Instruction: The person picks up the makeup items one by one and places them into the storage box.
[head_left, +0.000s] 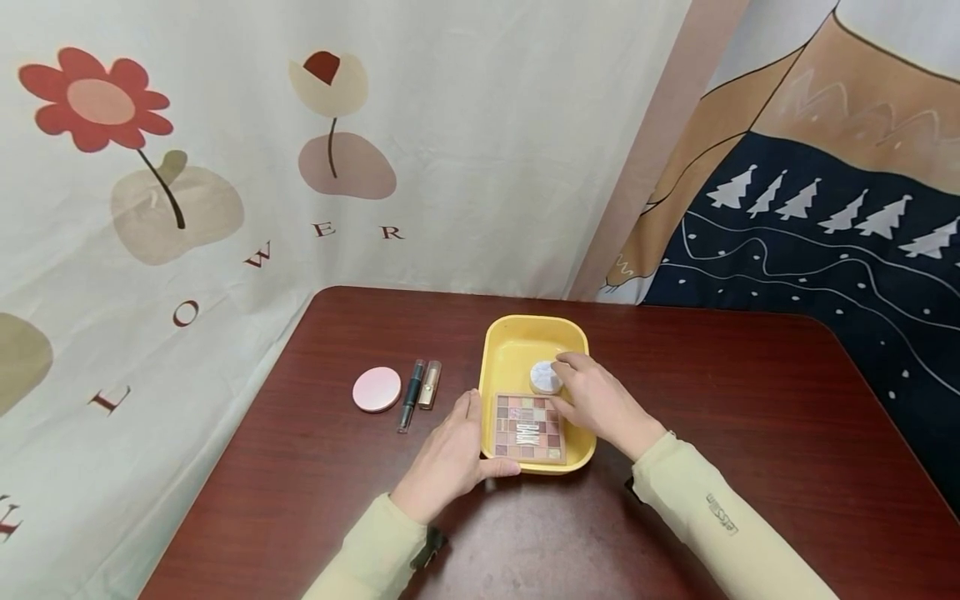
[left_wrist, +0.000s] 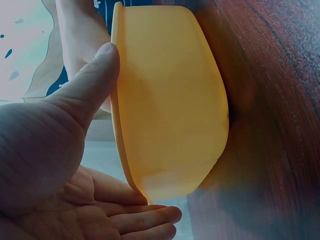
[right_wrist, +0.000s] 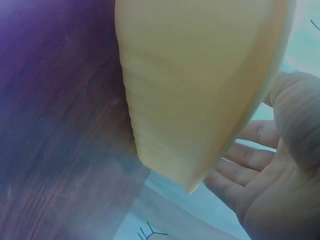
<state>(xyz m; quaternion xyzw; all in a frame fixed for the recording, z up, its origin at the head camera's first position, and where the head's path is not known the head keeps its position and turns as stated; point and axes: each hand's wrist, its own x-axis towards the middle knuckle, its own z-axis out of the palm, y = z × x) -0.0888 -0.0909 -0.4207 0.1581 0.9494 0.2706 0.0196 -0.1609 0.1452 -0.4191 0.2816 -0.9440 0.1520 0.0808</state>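
A yellow plastic tub (head_left: 534,328) stands upright on the table, with an eyeshadow palette (head_left: 527,429) lying flat in its near part. Just beyond the palette is a small round white case (head_left: 544,378). My right hand (head_left: 596,398) reaches over the tub's right rim and holds this case at its right side by the fingers and thumb; in the right wrist view the fingertips are hidden behind the tub wall. My left hand (head_left: 452,450) rests against the tub's near left corner, thumb along the near rim and fingers (left_wrist: 145,218) straight beside the left wall.
Left of the tub lie a round pink compact (head_left: 377,389), a slim dark double-ended tube (head_left: 411,396) and a gold lipstick (head_left: 430,385). The dark red wooden table (head_left: 712,383) meets printed curtains (head_left: 480,150) at its back edge.
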